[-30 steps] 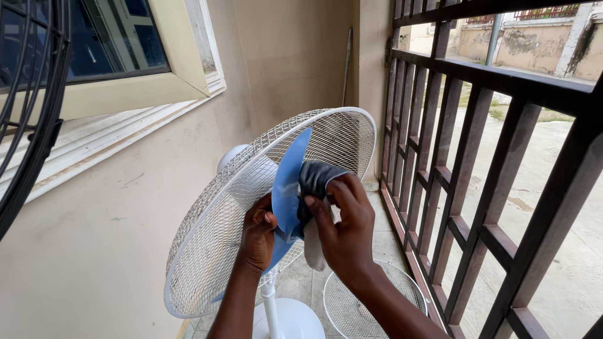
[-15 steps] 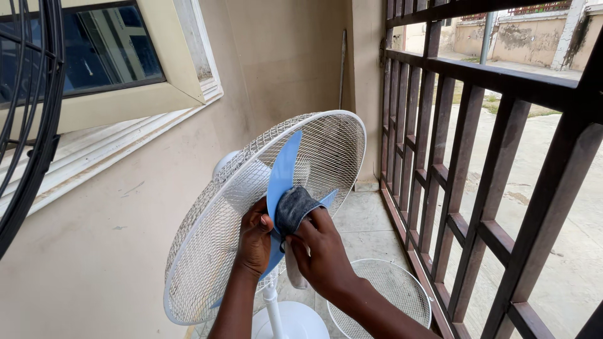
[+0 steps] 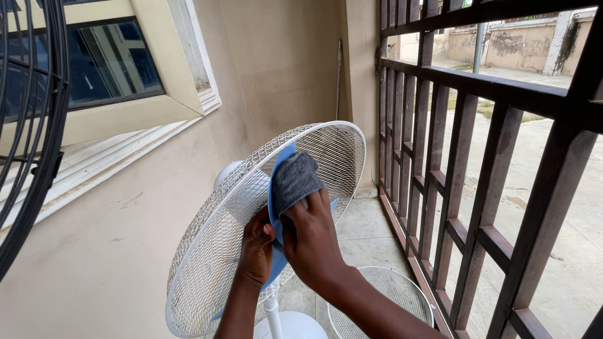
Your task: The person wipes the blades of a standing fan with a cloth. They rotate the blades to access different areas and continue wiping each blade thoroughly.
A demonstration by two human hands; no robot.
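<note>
Head view shows a white standing fan with a round wire-mesh rear guard (image 3: 213, 251) and a translucent blue plastic blade (image 3: 281, 188), its front guard removed. Left hand (image 3: 256, 248) grips the blade's lower edge from behind, fingers closed on it, steadying it against the mesh. Right hand (image 3: 311, 242) presses a grey fuzzy cleaning cloth (image 3: 294, 179) flat over the blade's upper face, fingers clamped on the cloth. Step in hand, by judgement: wiping the blade. Continuing calls for firm support from behind while the cloth travels along the blade. A detached white wire front guard (image 3: 383, 295) lies on the tiled floor (image 3: 364, 220) beside the brown metal grille (image 3: 440, 157).
</note>
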